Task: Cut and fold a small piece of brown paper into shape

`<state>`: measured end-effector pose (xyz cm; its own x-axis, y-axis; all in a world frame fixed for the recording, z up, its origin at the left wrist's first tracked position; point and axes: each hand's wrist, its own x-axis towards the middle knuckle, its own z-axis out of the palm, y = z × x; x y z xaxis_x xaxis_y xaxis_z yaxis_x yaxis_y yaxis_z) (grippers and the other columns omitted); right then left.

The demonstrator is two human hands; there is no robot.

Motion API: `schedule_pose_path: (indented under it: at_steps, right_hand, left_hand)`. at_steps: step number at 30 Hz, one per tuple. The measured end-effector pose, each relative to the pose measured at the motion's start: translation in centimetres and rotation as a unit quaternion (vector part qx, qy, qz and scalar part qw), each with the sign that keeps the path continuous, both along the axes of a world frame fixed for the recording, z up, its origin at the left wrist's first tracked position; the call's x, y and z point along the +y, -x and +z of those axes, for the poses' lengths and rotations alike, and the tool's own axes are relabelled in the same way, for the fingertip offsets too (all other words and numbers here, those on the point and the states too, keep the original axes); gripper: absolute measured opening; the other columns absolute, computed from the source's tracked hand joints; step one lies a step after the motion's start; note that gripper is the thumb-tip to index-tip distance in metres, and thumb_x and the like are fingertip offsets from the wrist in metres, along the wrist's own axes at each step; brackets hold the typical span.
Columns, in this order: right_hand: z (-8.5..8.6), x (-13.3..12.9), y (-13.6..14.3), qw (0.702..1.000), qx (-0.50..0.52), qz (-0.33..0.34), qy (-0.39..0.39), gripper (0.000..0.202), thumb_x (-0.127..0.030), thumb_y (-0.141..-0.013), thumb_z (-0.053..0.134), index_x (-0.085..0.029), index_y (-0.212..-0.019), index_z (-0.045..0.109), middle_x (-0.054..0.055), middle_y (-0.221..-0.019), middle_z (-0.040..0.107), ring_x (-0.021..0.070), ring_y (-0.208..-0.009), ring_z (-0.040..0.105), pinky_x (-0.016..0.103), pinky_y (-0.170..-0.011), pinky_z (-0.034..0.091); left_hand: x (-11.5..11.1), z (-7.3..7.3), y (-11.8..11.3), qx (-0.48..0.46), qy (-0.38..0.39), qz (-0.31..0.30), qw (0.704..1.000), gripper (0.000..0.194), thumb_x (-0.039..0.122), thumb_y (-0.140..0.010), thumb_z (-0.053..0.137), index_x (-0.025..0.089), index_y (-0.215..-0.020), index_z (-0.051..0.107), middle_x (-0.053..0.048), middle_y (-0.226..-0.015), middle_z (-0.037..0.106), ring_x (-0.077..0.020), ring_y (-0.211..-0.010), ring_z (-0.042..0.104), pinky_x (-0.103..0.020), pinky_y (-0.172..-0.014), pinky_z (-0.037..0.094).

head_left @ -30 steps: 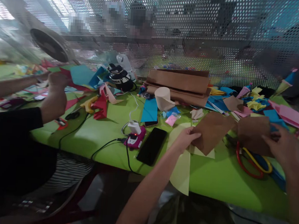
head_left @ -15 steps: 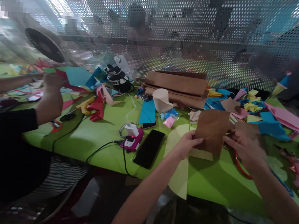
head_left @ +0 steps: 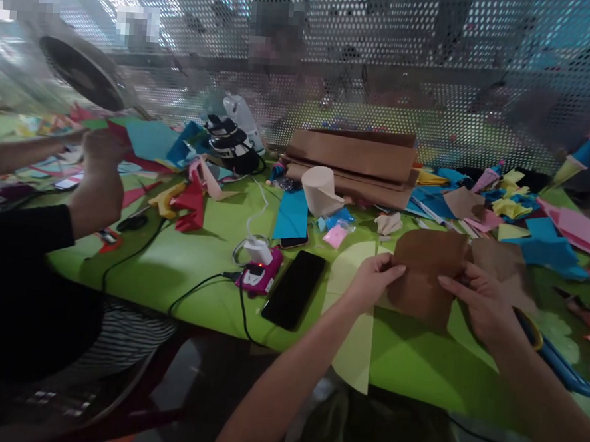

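A brown sheet of paper (head_left: 426,276) is held up between my two hands over the green table. My left hand (head_left: 374,279) pinches its left edge, thumb in front. On the right edge, my right hand (head_left: 480,296) grips the same sheet with its thumb across the front. Below and left of the sheet lies a pale yellow paper piece (head_left: 350,338), partly under my left forearm. Another brown piece (head_left: 505,264) lies behind my right hand. Blue-handled scissors (head_left: 561,364) rest beside my right forearm.
A black phone (head_left: 295,291) and a purple power bank (head_left: 262,272) with cables lie left of centre. Folded brown paper (head_left: 351,161), a cream roll (head_left: 321,191) and coloured scraps sit behind. At the left, another person's arms (head_left: 97,189) reach over the table.
The brown sheet has shifted slightly right and down and looks opened wider, with my right hand moved along its right edge. The blue scissor handles now show more beside my right forearm.
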<state>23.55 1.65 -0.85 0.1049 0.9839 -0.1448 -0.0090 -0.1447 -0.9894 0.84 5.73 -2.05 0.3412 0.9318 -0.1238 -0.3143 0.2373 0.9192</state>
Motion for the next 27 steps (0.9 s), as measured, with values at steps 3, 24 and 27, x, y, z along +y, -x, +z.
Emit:
schedule_pose_path:
  at_steps: [3,24,27]
  right_hand:
    - [0.1,-0.1,-0.1,0.999,0.033,-0.006,0.001,0.039,-0.045,-0.073,0.095,-0.034,-0.108,0.08,0.002,-0.104,0.082,0.0246,-0.093,0.075,0.04,-0.086,0.062]
    - [1.3,-1.1,0.0,0.979,-0.158,0.017,-0.13,0.014,-0.034,-0.088,0.072,-0.029,-0.087,0.085,0.004,-0.099,0.084,0.0282,-0.103,0.075,0.041,-0.096,0.058]
    - [1.0,-1.0,-0.3,0.981,-0.153,0.019,-0.119,0.017,-0.039,-0.09,0.073,-0.032,-0.098,0.086,0.004,-0.11,0.083,0.0295,-0.111,0.073,0.042,-0.098,0.057]
  left_hand:
    - [-0.1,0.4,0.0,-0.027,-0.003,0.008,1.0,0.036,0.037,-0.072,0.092,0.016,-0.097,0.078,-0.005,-0.095,0.077,-0.0184,-0.089,0.068,-0.03,-0.087,0.051]
    - [-0.5,1.4,0.4,-0.05,0.043,-0.005,0.998,0.033,0.03,-0.072,0.091,0.016,-0.097,0.075,-0.005,-0.094,0.076,-0.0164,-0.088,0.069,-0.027,-0.085,0.053]
    - [-0.3,1.0,0.3,-0.016,-0.004,0.01,1.0,0.033,0.021,-0.072,0.09,0.016,-0.1,0.074,-0.004,-0.092,0.076,-0.0149,-0.086,0.069,-0.027,-0.086,0.053]
